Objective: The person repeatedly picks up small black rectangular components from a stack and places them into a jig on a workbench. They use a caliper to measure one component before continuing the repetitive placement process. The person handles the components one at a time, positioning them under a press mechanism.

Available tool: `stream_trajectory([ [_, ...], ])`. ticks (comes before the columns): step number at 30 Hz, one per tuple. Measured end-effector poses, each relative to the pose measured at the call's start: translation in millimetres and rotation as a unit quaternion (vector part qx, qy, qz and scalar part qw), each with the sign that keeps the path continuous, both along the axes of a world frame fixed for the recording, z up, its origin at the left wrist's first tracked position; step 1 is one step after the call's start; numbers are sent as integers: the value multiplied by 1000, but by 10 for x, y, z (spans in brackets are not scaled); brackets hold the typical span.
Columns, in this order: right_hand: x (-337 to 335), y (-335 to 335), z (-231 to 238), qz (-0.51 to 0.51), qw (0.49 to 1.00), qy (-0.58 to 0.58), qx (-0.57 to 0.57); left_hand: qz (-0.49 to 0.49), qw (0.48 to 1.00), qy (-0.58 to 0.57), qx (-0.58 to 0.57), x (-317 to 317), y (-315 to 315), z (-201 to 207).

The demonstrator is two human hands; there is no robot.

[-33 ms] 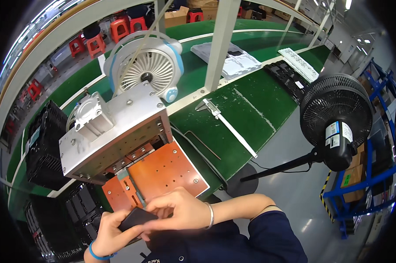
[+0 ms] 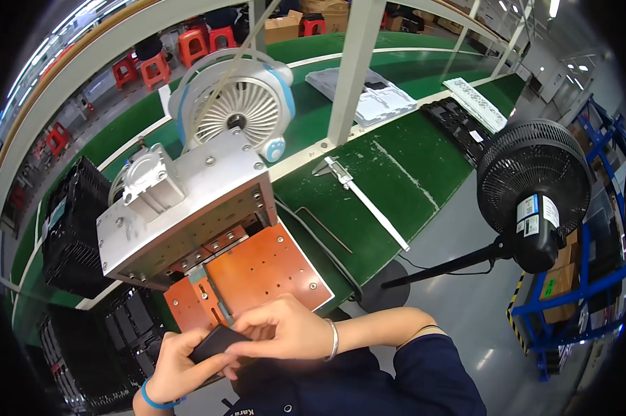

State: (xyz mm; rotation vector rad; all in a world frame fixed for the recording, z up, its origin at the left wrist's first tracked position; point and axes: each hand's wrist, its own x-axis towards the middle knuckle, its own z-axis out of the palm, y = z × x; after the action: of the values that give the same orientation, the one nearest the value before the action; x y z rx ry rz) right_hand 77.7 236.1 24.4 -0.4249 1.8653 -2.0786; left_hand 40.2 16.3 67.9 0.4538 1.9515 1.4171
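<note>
A small flat black piece with straight edges [image 2: 216, 344] is held between my two hands, close in front of the machine's orange base plate [image 2: 257, 267]. My left hand [image 2: 176, 362] grips its left side with thumb and fingers; a blue band circles that wrist. From the right, my right hand [image 2: 279, 330] pinches the piece's other end, its fingers curled. Part of the piece is covered by my fingers. Just beyond stands a silver metal press-like machine [image 2: 209, 191] with a cylinder on top [image 2: 152, 182]. A metal strip with a slot [image 2: 205, 295] crosses the orange plate.
White calipers [image 2: 368, 204] and a hex key [image 2: 323, 229] lie on the green bench [image 2: 396, 187]. A white-blue fan [image 2: 236, 114] stands behind the machine, a black fan [image 2: 531, 180] at right. Black trays with parts [image 2: 129, 326] sit at left; a pale post [image 2: 354, 76] rises behind.
The bench and machine appear slightly further right in the picture. Both hands keep their hold on the black piece, with only a tiny shift of the fingers.
</note>
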Motion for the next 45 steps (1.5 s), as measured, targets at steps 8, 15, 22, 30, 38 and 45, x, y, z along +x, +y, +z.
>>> stream_trajectory([
  [8,-170,-174,42,-124,978,-23,-168,258,920,25,293,117,-88,-416],
  [15,-183,182,12,-299,914,251,113,332,874,103,340,107,-170,-610],
  [22,-754,2183,-1228,-438,668,55,600,425,827,129,343,-35,-249,-616],
  [30,-1082,2231,-1187,-442,627,-19,641,400,866,21,299,-80,-250,-734],
  [38,-379,2225,-946,-504,731,119,444,362,879,-63,303,-36,-216,-665],
  [45,28,1146,-73,-434,805,257,313,292,909,-41,296,-57,-90,-613],
])
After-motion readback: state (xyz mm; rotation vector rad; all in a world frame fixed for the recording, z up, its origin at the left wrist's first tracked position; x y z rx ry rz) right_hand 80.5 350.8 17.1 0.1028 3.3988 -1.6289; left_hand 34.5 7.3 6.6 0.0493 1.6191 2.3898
